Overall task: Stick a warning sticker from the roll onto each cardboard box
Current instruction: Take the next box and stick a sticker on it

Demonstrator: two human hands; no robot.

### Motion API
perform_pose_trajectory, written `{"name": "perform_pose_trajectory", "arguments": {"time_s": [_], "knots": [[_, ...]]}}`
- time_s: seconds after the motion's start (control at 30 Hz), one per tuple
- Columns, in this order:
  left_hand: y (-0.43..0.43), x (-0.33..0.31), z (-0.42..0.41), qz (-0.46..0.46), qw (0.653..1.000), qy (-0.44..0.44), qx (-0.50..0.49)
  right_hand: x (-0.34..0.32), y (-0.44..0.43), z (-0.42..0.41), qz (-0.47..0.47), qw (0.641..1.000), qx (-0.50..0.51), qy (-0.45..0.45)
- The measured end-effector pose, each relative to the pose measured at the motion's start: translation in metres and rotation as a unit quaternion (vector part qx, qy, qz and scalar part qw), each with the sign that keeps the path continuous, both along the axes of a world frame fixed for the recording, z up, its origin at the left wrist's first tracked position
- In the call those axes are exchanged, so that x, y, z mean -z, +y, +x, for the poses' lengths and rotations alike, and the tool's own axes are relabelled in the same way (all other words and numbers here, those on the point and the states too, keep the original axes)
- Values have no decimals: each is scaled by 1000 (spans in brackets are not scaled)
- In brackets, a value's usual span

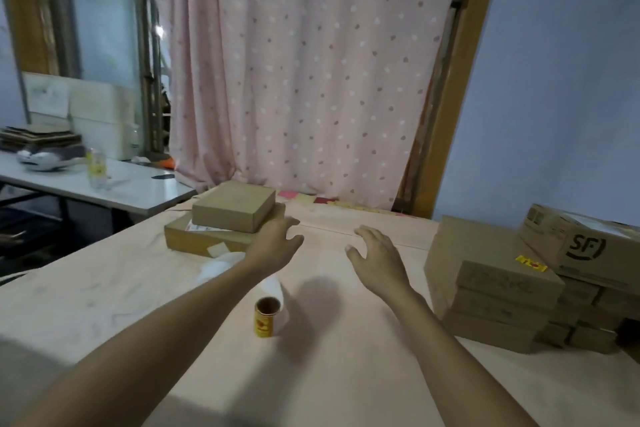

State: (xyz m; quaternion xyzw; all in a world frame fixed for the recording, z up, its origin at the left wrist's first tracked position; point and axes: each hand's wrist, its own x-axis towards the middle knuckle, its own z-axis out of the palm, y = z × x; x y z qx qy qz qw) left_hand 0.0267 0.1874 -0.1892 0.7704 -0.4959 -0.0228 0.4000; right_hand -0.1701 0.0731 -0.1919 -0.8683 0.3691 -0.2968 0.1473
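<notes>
Your sticker roll (pixel 266 321) stands on end on the pink cloth (pixel 138 305). Its long axis is vertical and its brown open core faces up. It sits nearer to you than either set of fingertips, below the gap between your wrists and closer to the left forearm. A white backing strip (pixel 218 265) runs from it away and to the left, passing under that forearm.

Your left hand (pixel 275 246) holds nothing. Its fingers (pixel 292 222) are spread wide and only lightly bent, palm down. Just to the left of those fingertips is the small box (pixel 235 206), lying on a wider flat box (pixel 194 236). The hand overlaps the flat box's near right corner (whether it touches the cardboard, you cannot tell from this view).

Your right hand (pixel 379 255) is also empty. Its fingers (pixel 363 230) are fanned out and nearly straight, palm down above bare cloth, apart from the left hand's fingers.

Well to the right of the right fingertips is a stack of boxes (pixel 485 291). Its top face carries a yellow sticker (pixel 531 263) near the right edge. A printed carton (pixel 581 243) sits tilted just past that sticker. Beyond both sets of fingertips hangs a dotted pink curtain (pixel 311 62).
</notes>
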Motion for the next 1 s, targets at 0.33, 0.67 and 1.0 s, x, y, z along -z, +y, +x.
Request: {"name": "perform_pose_trajectory", "arguments": {"time_s": [0.33, 0.67, 1.0], "knots": [[91, 24, 142, -35, 988, 61, -136, 26, 46, 142, 116, 987, -113, -6], [81, 46, 211, -1, 978, 118, -172, 47, 43, 228, 214, 970, -117, -18], [28, 48, 247, -61, 953, 242, -171, 46, 21, 275, 281, 953, -91, -63]]}}
